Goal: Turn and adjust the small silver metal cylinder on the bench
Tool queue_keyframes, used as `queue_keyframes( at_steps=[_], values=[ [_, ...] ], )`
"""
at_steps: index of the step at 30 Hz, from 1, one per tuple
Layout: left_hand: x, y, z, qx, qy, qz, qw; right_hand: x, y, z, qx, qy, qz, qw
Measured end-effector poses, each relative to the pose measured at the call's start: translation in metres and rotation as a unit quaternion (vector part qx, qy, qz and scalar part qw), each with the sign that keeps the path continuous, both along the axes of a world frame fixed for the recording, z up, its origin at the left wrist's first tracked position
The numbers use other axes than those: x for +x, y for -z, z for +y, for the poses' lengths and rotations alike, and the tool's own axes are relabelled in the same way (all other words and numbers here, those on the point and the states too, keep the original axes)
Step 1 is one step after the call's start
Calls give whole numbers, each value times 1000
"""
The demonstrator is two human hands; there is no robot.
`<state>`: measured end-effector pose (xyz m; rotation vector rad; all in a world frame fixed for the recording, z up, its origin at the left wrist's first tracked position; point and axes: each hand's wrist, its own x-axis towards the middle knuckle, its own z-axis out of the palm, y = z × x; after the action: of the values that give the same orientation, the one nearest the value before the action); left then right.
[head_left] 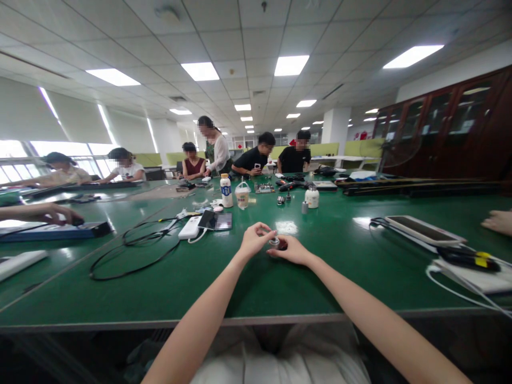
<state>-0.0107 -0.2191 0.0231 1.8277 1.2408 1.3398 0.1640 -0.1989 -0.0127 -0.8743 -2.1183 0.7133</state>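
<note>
Both hands meet over the green table [256, 288], close in front of me. A small silvery round metal part [274, 243] sits between them. My left hand [255, 241] reaches its top with thumb and fingertips pinched together. My right hand [295, 249] curls around the part's side and lower edge, thumb toward me. Fingers cover much of the part, so its exact kind cannot be made out. Beyond the hands stand a small grey metal cylinder [304, 207] and a few small dark metal pieces [281, 200].
Behind are a white jar [312, 197], a drink bottle [226, 191] and a lidded cup [242, 196]. Left lie a white power bank [190, 228] and black cable [120, 277]; right, a phone-like device [424, 229]. Co-workers' hands show at left [56, 213] and right [498, 222].
</note>
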Motion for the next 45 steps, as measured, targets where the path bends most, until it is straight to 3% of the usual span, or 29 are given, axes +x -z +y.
queue_keyframes(
  at_steps=[14, 24, 32, 38, 45],
  values=[
    [1, -2, -9, 12, 49, 9, 999, 0, -3, -3, 5, -1, -10, 1000],
    [2, -2, -8, 19, 40, 10, 999, 0, -3, -2, 6, -1, -6, 1000],
    [4, -1, -9, 45, 5, 11, 999, -1, -2, -2, 4, -6, 1, 1000],
    [0, -3, -5, 56, -70, 29, 996, -1, -3, -4, -4, 0, 3, 1000],
    [-22, 16, 10, 0, -132, 121, 984, -1, -4, -5, 0, 6, -1, 1000]
  ],
)
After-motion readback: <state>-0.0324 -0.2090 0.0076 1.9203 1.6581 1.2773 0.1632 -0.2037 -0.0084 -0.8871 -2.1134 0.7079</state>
